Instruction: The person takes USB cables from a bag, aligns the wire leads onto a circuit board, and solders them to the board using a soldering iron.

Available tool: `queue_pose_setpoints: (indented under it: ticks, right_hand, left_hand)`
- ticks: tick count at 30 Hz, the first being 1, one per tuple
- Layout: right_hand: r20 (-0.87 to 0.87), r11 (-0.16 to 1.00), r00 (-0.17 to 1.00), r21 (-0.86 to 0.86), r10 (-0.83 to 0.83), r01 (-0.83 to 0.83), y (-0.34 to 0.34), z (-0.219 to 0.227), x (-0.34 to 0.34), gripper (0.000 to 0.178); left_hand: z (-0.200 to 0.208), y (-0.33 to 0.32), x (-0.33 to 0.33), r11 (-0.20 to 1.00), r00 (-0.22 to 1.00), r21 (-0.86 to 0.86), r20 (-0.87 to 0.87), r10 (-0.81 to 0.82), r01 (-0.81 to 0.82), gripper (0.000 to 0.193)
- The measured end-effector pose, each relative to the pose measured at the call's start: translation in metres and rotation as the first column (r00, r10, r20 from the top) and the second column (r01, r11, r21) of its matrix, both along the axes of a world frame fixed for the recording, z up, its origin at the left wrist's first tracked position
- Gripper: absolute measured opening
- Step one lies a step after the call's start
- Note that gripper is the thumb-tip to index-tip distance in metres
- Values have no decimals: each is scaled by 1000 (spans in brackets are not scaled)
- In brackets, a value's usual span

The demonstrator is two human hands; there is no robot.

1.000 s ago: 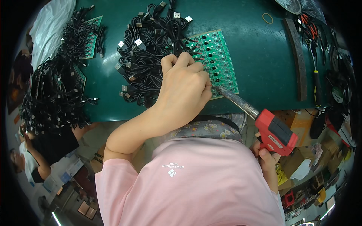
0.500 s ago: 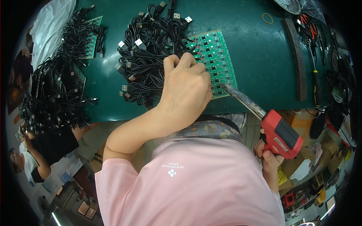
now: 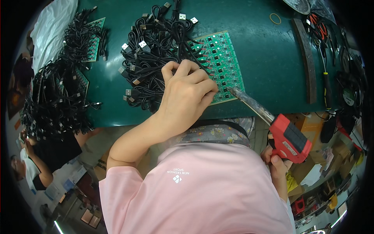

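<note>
A green circuit board (image 3: 227,54) lies on the table, with a row of small dark parts and several red and black wire ends along its left side. Black USB cables (image 3: 146,70) are heaped over that side. My left hand (image 3: 185,95) is closed, fingers curled down over the cables at the board's left edge; its fingertips, and whatever they pinch, are hidden. My right hand (image 3: 277,163) grips the handle of a red and black soldering gun (image 3: 290,137). The gun's long metal barrel points up and left, its tip at the lower part of the board.
Farther left, more black cables (image 3: 54,101) are piled on green boards beside a white plastic bag (image 3: 54,33). A dark bar (image 3: 306,62), a screwdriver (image 3: 327,91) and a rubber band (image 3: 275,18) lie to the right. Another person (image 3: 37,167) sits at the far left.
My left hand has shifted slightly down and left, uncovering more wire ends on the board. The soldering gun has barely moved.
</note>
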State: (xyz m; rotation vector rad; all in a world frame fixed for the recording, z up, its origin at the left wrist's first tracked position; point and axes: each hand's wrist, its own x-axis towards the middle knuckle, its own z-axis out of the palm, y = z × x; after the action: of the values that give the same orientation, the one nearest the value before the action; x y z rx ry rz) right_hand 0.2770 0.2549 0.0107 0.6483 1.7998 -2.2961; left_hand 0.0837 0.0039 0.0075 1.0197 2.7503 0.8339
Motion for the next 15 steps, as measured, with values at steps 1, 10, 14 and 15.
queue_pose_setpoints:
  ticks: [1,10,14,15]
  right_hand:
    - [7,999,1000,-48,-25,26,-1,2,-1,32]
    - [73,991,996,-119,-54,63,-3,3,10,48]
    - [182,985,978,-119,-98,121,-5,4,11,53]
    - [165,983,983,-150,-82,107,-3,2,12,52]
  left_hand:
    - [-1,-1,-1,1000,1000,6,1,-31,31,10]
    - [-2,0,0,996,996,-8,-15,-83,83,10]
    - [-7,2,3,995,995,-48,-47,-92,90,13]
    - [-9,2,4,995,993,-48,-78,-89,85,14]
